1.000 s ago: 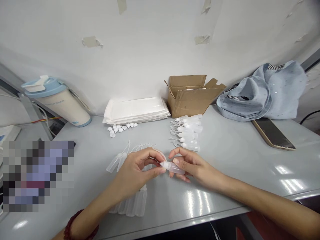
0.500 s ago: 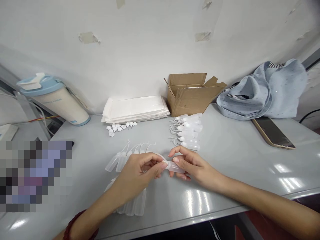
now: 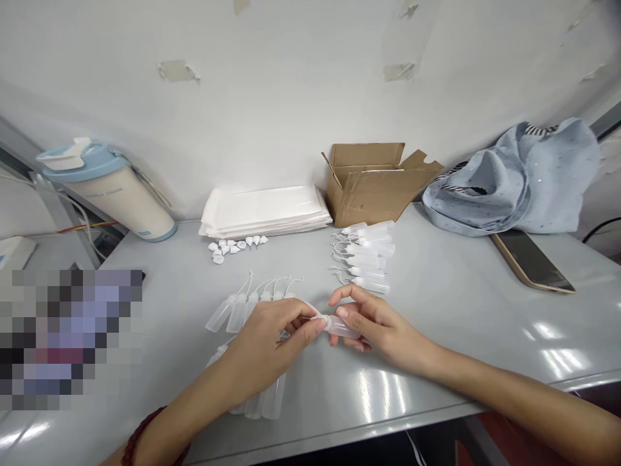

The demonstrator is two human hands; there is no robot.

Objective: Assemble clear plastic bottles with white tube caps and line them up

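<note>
In front of me I hold a small translucent squeeze bottle (image 3: 342,327) on its side, its neck toward the left. My right hand (image 3: 373,323) grips the bottle's body between thumb and fingers. With thumb and forefinger, my left hand (image 3: 279,333) pinches the white needle-tip cap (image 3: 322,317) at the neck; a white strap curves up from there. Partly behind my left hand lies a row of similar bottles (image 3: 237,315) with straps. More bottles (image 3: 273,398) lie below that wrist, partly hidden. Another group of bottles (image 3: 371,262) lies beyond my right hand.
Small white needle caps (image 3: 231,248) lie loose before a stack of white packets (image 3: 264,210). An opened cardboard box (image 3: 373,194) stands by the wall. A tumbler (image 3: 123,194) is at left; a blue cloth bag (image 3: 514,181) and a phone (image 3: 533,262) are at right.
The left thumb and forefinger have shifted slightly at the bottle's neck, and a thin needle now shows beside them. The right hand keeps its grip. The whole view has shifted slightly.
</note>
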